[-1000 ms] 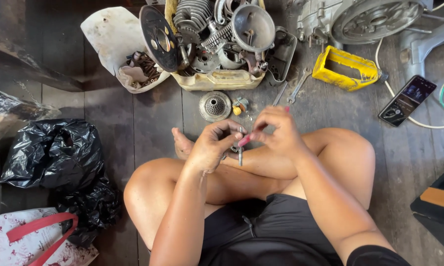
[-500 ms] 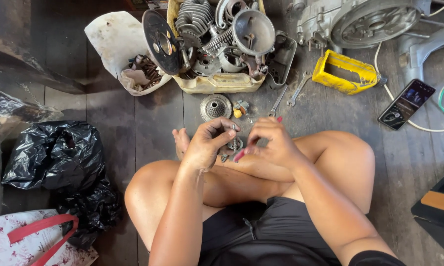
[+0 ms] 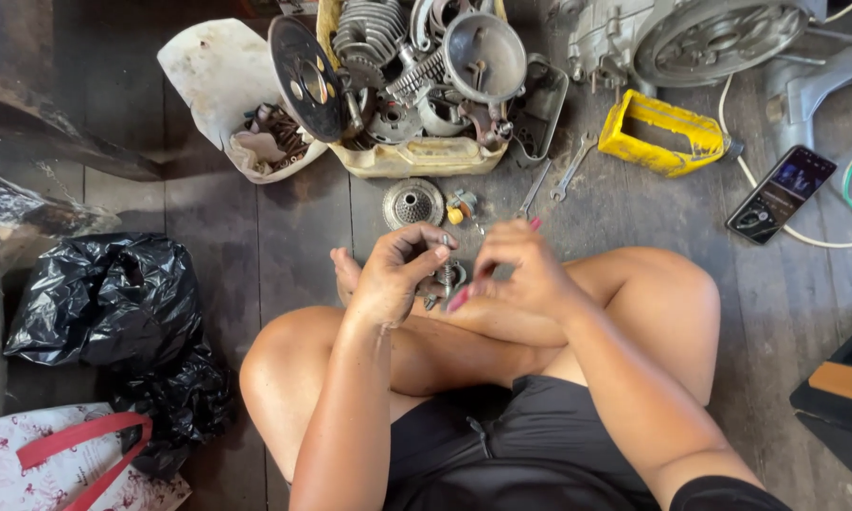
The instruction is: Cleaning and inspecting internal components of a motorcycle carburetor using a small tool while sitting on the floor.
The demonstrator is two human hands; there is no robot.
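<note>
I sit cross-legged on a dark wooden floor. My left hand [image 3: 399,273] is closed around a small metal part [image 3: 445,278] that looks like a threaded or spring piece, held above my crossed legs. My right hand [image 3: 520,270] sits just to its right, fingers curled and touching the same part from the other side. A round toothed metal gear [image 3: 412,202] lies on the floor just beyond my hands, with a small yellow-tipped piece [image 3: 459,206] beside it.
A cream tub [image 3: 426,156] holds several engine parts, beside a white container [image 3: 219,76] of small hardware. Two wrenches [image 3: 558,175], a yellow pedal-like block [image 3: 662,137] and a phone [image 3: 781,194] lie right. Black bags [image 3: 104,303] sit left.
Both hands have moved slightly away from my body toward the gear, and the fingers have shifted their hold on the small metal part between them.
</note>
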